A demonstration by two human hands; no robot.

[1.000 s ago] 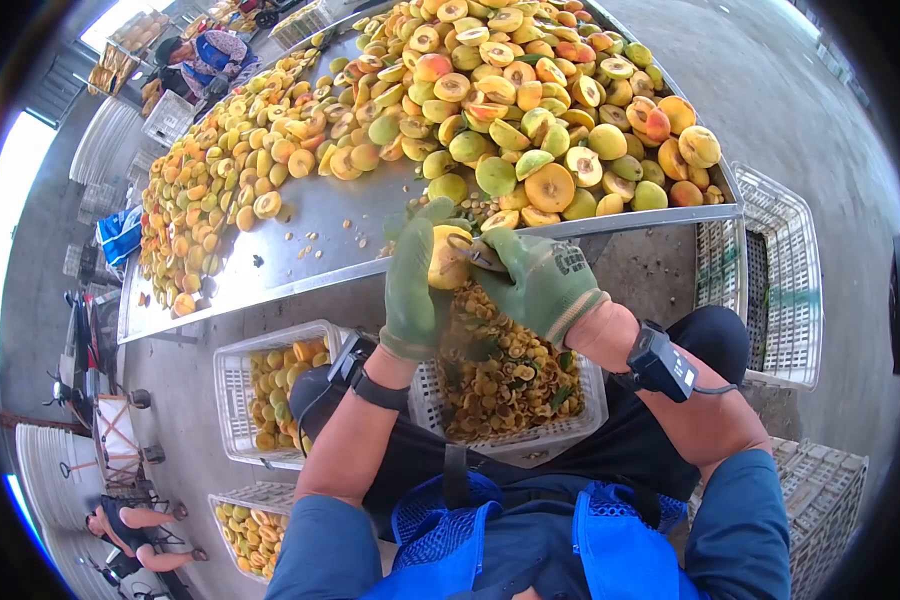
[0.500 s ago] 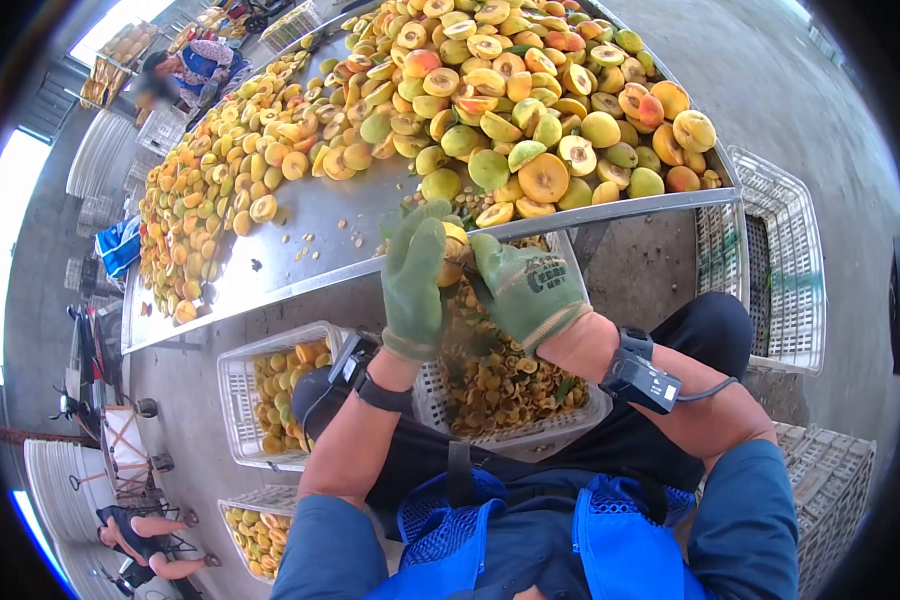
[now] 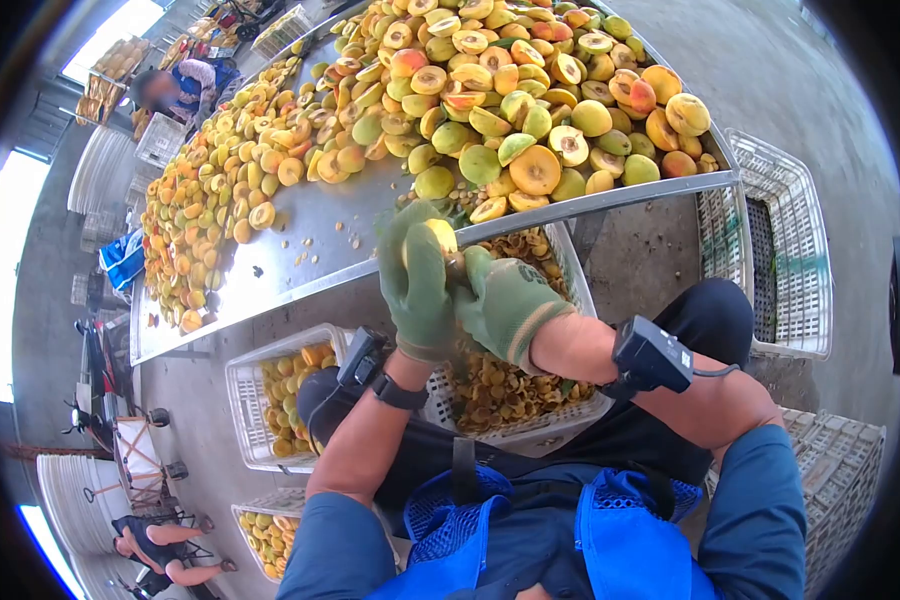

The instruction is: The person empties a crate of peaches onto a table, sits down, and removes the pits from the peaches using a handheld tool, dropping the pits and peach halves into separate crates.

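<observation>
The gloved left hand (image 3: 417, 275) is gripping a yellow fruit (image 3: 436, 238) just below the edge of the metal bench (image 3: 300, 225), while the gloved right hand (image 3: 508, 303) is pressing against it, closed on something I cannot make out, above a white crate (image 3: 540, 425) of pits

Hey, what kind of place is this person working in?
Probably a fruit-processing shed. A long metal table is heaped with halved peaches, white plastic crates hold fruit and pits, and the gloved left hand and right hand work one peach.
</observation>
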